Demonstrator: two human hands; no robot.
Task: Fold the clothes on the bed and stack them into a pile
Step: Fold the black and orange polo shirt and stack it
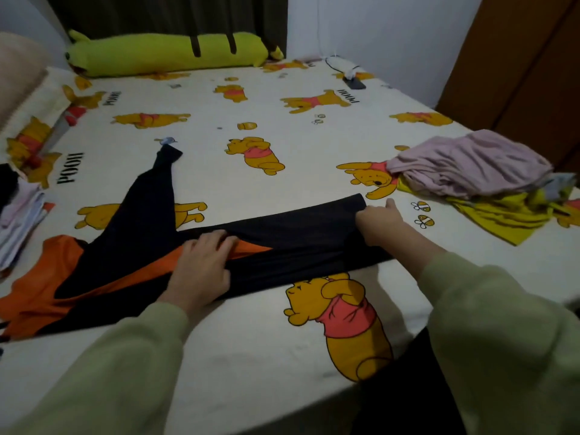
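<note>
Now two hands (pixel 201 265) (pixel 378 226) on one black-orange garment (pixel 298 243), unfolded heap (pixel 470 174) nr.

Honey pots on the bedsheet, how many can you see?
1 clear honey pot, printed mid-bed beyond the black and orange garment. Others may hide under the pink and yellow clothes or the garment.

My black-and-orange garment (pixel 301 240) lies half-folded across the bed (pixel 251 356), one black sleeve angled away, with unfolded pink and yellow clothes (pixel 470 174) heaped at the right edge.
</note>
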